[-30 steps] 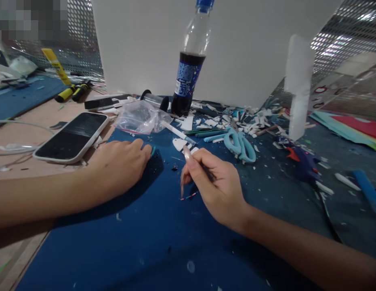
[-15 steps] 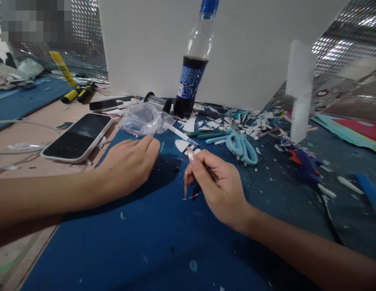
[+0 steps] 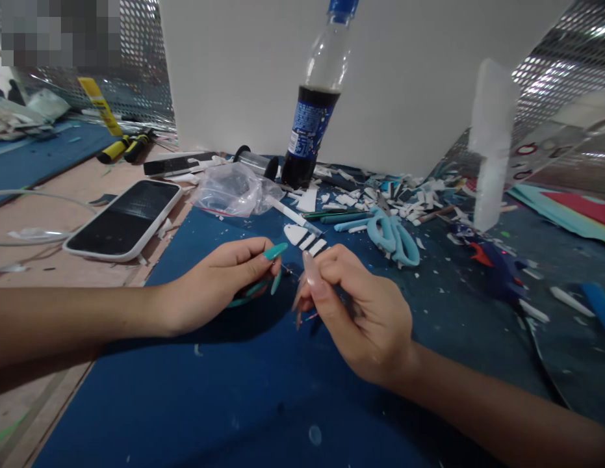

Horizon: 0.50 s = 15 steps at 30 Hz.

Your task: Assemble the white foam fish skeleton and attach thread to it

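Note:
My left hand (image 3: 229,279), with long teal nails, is closed in a pinch above the blue mat (image 3: 224,403). A very fine line shows by its fingertips, too small to name for sure. Close by on the right, my right hand (image 3: 360,305) is pinched too, its thumb against the curled fingers. From beneath its fingers comes a short thin strand with red and blue bits (image 3: 310,317), mostly hidden by the hand. The fingertips of both hands are a small gap apart. Just beyond them lie small white cut pieces (image 3: 307,240), one rounded with a hole.
Blue-handled scissors (image 3: 392,237), a white pen (image 3: 295,216) and a plastic bag (image 3: 236,190) lie behind the hands. A cola bottle (image 3: 309,123) stands among white scraps. The phone (image 3: 124,221) is left; the glue gun (image 3: 500,266) and its cord are right.
My left hand has turned from back-up to thumb-up, so its teal nails show, and its fingertips are nearer the right hand. The right hand has shifted slightly right, keeping its pinch.

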{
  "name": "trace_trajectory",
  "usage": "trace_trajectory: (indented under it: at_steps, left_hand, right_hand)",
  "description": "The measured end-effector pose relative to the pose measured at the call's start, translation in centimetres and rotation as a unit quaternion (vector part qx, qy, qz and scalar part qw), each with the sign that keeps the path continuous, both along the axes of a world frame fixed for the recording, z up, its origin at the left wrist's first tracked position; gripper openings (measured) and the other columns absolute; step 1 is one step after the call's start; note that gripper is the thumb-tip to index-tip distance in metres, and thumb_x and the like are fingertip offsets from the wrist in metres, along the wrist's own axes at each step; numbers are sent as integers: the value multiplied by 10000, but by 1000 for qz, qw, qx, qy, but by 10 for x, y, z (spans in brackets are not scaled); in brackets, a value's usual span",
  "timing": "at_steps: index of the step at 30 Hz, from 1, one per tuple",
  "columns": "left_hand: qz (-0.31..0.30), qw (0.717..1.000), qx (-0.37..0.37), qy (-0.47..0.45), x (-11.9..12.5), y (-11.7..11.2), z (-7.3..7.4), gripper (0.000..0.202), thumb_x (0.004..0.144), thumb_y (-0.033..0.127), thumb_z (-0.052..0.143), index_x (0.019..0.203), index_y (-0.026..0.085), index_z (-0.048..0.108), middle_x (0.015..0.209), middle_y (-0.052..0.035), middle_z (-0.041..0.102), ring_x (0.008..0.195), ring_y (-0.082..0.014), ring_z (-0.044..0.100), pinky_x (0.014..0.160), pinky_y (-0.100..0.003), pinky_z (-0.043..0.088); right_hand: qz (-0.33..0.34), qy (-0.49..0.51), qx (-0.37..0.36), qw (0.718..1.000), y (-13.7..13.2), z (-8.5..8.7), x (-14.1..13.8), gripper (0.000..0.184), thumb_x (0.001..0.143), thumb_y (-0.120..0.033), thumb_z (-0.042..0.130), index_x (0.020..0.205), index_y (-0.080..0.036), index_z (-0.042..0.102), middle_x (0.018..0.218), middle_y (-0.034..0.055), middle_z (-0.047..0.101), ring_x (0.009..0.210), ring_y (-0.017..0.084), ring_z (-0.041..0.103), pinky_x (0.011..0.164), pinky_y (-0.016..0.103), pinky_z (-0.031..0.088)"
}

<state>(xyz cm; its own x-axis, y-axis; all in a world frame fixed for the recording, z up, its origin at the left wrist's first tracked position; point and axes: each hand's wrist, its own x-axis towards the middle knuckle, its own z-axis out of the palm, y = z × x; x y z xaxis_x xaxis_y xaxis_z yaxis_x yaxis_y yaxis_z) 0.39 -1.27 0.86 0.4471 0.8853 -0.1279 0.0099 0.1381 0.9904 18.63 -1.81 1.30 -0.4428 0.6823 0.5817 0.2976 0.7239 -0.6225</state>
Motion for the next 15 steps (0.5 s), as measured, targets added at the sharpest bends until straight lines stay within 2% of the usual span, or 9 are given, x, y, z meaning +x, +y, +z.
trace_trajectory:
  at_steps: [4, 11, 15]
  left_hand:
    - [-1, 1000, 3, 9, 1, 1, 3, 243, 922, 269, 393, 714, 151, 440, 585, 53, 375, 501, -49, 306, 465, -172, 257]
    - [-12, 1000, 16, 7, 2, 0, 4, 266, 928, 287, 380, 697, 160, 415, 566, 59, 358, 480, -52, 282, 441, -175, 245]
    - [-12, 999, 22, 19, 2, -1, 5, 275, 926, 300, 375, 689, 166, 416, 557, 56, 358, 475, -58, 286, 438, -182, 253]
  right_hand:
    - [8, -3, -11, 1000, 0, 1, -1, 283, 876, -98, 454, 617, -185, 529, 568, 20, 591, 608, 132, 562, 555, 261, 496]
    - [18, -7, -51, 999, 2, -1, 1, 299, 903, -127, 433, 638, -194, 553, 581, 5, 600, 637, 135, 593, 629, 277, 514]
    - [24, -10, -48, 999, 2, 0, 0, 306, 906, -137, 426, 632, -200, 546, 578, 5, 597, 636, 137, 587, 603, 272, 508]
